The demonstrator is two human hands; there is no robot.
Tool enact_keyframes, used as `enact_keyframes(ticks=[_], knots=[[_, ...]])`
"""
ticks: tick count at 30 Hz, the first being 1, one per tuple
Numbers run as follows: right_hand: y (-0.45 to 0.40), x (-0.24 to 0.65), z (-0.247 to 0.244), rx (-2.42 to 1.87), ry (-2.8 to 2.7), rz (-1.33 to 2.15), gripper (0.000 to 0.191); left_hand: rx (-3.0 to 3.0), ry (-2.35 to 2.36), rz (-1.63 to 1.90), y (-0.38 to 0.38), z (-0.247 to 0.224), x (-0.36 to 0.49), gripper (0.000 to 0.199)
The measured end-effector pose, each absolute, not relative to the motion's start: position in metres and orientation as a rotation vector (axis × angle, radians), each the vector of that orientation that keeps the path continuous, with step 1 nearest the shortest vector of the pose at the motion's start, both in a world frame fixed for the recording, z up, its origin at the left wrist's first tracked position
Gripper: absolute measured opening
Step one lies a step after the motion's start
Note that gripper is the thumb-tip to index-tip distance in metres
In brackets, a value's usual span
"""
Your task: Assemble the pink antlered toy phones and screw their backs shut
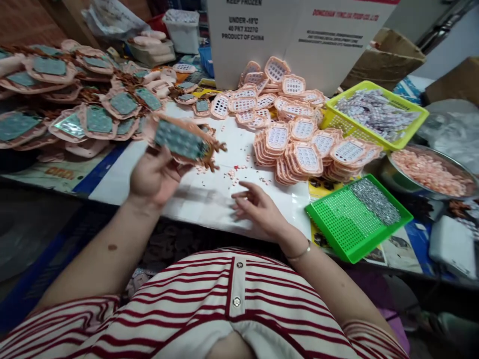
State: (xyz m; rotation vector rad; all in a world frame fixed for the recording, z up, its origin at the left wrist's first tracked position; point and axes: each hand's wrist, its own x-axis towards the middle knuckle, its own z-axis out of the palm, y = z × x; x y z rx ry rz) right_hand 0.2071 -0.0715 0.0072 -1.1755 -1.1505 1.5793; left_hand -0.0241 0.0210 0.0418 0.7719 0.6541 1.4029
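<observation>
In my left hand (159, 177) is a pink toy phone shell (179, 137) with a grey-green circuit panel and brown antler-shaped parts at its right end. The fingers are closed round its lower edge, and it is tilted above the white work surface (220, 199). My right hand (260, 207) hovers over that surface, fingers apart, with nothing visible in it. Small pink button pieces (234, 173) lie scattered just beyond the right hand. Farther back stand stacked pink face plates (277, 137) with white keypads.
Pink shells with grey-green panels (99, 119) are piled at the left. A yellow basket (374, 99) holds small white-and-purple parts. A green tray (348, 224) holds screws, beside a metal bowl (430, 169) of pink pieces. A large white carton (292, 45) stands at the back.
</observation>
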Motion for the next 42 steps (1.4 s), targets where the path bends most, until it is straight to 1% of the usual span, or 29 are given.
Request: enact_keyframes(ticks=[2,3,5,7,9,10,11,13,15,16,18,20,21,22,23,25,28,30,34,36,39,42], knots=[[-0.064,0.205,0.01,-1.077,-0.98,1.603,0.065,0.722,0.624,1.292,-0.015,0.023,0.001,0.047],[-0.062,0.207,0.011,-1.043,-0.955,1.601,0.061,0.702,0.636,1.244,-0.029,0.015,0.01,0.046],[-0.061,0.215,0.015,-1.016,-0.995,1.587,0.047,0.686,0.618,1.16,-0.049,0.006,0.018,0.052],[-0.063,0.226,0.02,-1.035,-1.113,1.576,0.038,0.655,0.501,0.972,-0.056,0.003,0.015,0.066],[-0.065,0.237,0.029,-1.054,-1.297,1.595,0.032,0.614,0.388,0.707,-0.055,0.002,0.008,0.088],[-0.066,0.24,0.035,-1.064,-1.425,1.597,0.029,0.602,0.35,0.574,-0.053,0.002,0.006,0.097],[-0.067,0.242,0.042,-1.071,-1.581,1.586,0.026,0.603,0.324,0.449,-0.051,0.001,0.005,0.097],[-0.066,0.244,0.055,-1.071,-1.931,1.485,0.02,0.634,0.299,0.27,-0.048,-0.002,0.008,0.08],[-0.063,0.249,0.067,-1.107,-2.127,1.229,0.02,0.664,0.288,0.205,-0.048,-0.006,0.017,0.063],[-0.06,0.254,0.071,-1.178,-2.107,1.037,0.021,0.663,0.288,0.224,-0.049,-0.007,0.021,0.059],[-0.051,0.273,0.075,-1.441,-1.845,0.541,0.024,0.634,0.305,0.329,-0.049,-0.008,0.028,0.058],[-0.04,0.301,0.075,-1.756,-1.454,0.037,0.025,0.597,0.339,0.466,-0.049,-0.009,0.031,0.059],[-0.035,0.316,0.073,-1.904,-1.335,-0.087,0.025,0.583,0.358,0.523,-0.049,-0.009,0.032,0.061],[-0.031,0.329,0.071,-2.036,-1.259,-0.096,0.026,0.573,0.375,0.564,-0.048,-0.009,0.032,0.064],[-0.027,0.34,0.068,-2.12,-1.228,-0.036,0.024,0.566,0.387,0.592,-0.048,-0.01,0.033,0.067],[-0.023,0.352,0.064,-2.163,-1.195,0.229,0.021,0.563,0.402,0.612,-0.048,-0.01,0.034,0.072],[-0.023,0.352,0.06,-1.979,-1.019,0.589,0.011,0.586,0.418,0.614,-0.05,-0.01,0.039,0.071],[-0.026,0.346,0.061,-1.83,-0.877,0.662,0.007,0.597,0.442,0.644,-0.051,-0.008,0.042,0.07],[-0.049,0.325,0.064,-1.585,-0.874,0.659,0.009,0.651,0.473,0.717,-0.053,0.005,0.046,0.076],[-0.066,0.306,0.06,-1.501,-0.923,0.717,0.016,0.71,0.462,0.743,-0.053,0.012,0.047,0.078],[-0.092,0.271,0.044,-1.396,-0.979,0.98,0.032,0.767,0.465,0.778,-0.053,0.02,0.046,0.075],[-0.108,0.244,0.024,-1.255,-0.925,1.21,0.037,0.774,0.507,0.768,-0.052,0.022,0.04,0.07]])
